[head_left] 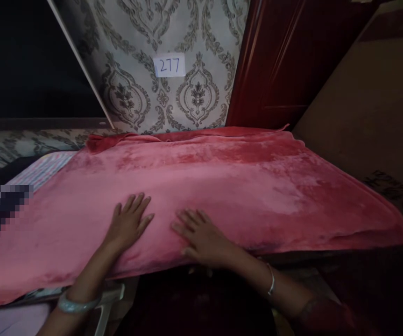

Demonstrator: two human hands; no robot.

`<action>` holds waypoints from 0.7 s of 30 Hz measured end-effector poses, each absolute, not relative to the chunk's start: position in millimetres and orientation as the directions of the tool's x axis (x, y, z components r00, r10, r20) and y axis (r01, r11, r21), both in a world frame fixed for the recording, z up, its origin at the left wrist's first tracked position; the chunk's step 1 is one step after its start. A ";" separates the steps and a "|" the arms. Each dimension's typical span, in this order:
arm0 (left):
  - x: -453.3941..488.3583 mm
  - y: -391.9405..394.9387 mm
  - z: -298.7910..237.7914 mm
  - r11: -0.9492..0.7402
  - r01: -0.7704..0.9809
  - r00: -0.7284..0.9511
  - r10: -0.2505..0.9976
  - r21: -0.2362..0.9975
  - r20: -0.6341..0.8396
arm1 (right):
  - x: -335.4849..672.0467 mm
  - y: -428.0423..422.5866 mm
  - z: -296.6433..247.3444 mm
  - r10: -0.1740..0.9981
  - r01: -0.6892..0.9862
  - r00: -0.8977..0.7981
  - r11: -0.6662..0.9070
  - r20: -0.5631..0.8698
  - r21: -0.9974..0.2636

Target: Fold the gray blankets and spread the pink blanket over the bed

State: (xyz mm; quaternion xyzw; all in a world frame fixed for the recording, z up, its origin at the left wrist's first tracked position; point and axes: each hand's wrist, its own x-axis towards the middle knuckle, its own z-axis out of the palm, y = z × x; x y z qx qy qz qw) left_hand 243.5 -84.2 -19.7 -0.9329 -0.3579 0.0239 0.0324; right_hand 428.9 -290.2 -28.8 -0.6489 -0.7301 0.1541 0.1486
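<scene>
A pink and red plush blanket (222,186) lies spread over a table-height surface, its near edge drooping over the front. My left hand (127,225) rests flat on it left of the middle, fingers spread. Just to the right, my right hand (201,238) also lies palm down on the blanket, fingers apart and pointing up and to the left. Neither hand grasps the cloth. Along the back edge, a darker red part of the blanket is bunched and folded. The surface under the blanket is mostly hidden.
A dark screen (36,60) stands at the back left. Patterned wallpaper (197,93) carries a paper marked 277 (169,65). A dark red wooden door or panel (278,60) and a large cardboard box (369,102) stand at right. A checked cloth (49,168) shows at left.
</scene>
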 end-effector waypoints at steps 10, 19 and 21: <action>228.0 -71.8 -16.3 -0.623 0.780 0.625 0.773 -0.054 0.113 | 526.3 -315.3 -17.9 0.936 0.884 0.185 -0.025 0.300 -0.467; 266.0 -65.8 -37.2 -0.802 0.597 0.784 0.591 0.033 0.190 | 678.9 -409.2 -32.7 0.400 0.415 0.909 -0.895 0.117 -0.166; 267.5 -62.0 -47.1 -0.805 0.593 0.788 0.586 0.025 0.191 | 692.4 -422.6 -31.5 0.307 0.314 0.949 -0.938 0.070 -0.147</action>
